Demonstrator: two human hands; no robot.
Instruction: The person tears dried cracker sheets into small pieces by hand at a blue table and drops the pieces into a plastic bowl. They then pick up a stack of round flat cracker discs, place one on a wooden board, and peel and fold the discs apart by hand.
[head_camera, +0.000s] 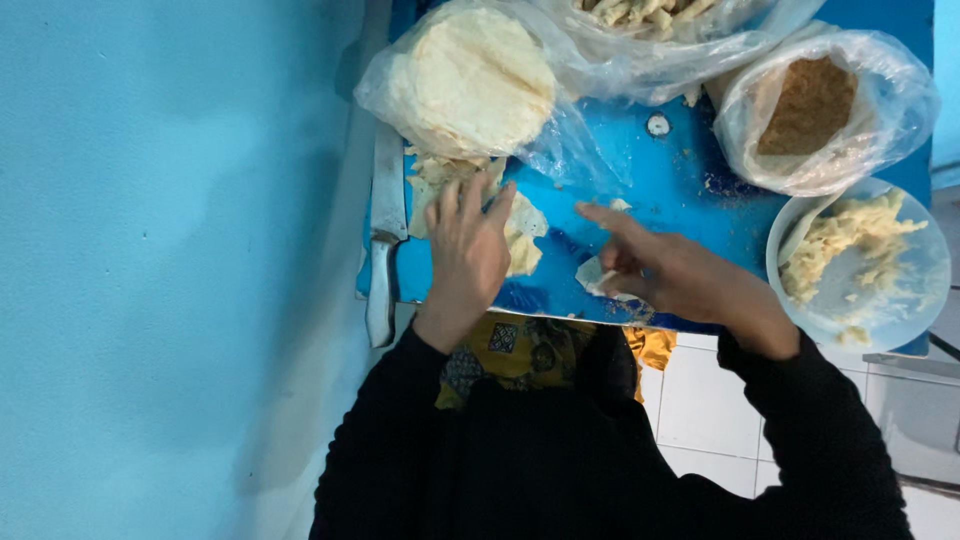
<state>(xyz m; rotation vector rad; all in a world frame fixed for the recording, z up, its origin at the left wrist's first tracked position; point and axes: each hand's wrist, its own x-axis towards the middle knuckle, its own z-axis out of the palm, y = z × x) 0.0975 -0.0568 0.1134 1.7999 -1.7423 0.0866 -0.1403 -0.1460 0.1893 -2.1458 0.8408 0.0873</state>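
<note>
- Left hand (468, 255) lies flat, fingers spread, grip apart, pressing on a pale wrapper (520, 235) on the blue tabletop (670, 190)
- Right hand (665, 270) has its forefinger stretched out toward the wrapper, while thumb and the other fingers are pinched together on a small white scrap (592, 274) near the tabletop's front edge
- Clear bag (470, 80) at the back, just beyond the left hand, holds a stack of round pale wrappers
- Second bag (660, 35) at the top edge holds pale strips (only partly in view)
- Third bag (825, 110) at the right is open and holds brown crumbs
- Plastic bowl (860, 265) at the right, just beside the right wrist, holds pale shredded filling heaped on its far side
- Knife (384, 235) lies along the left edge of the tabletop, handle toward the person
</note>
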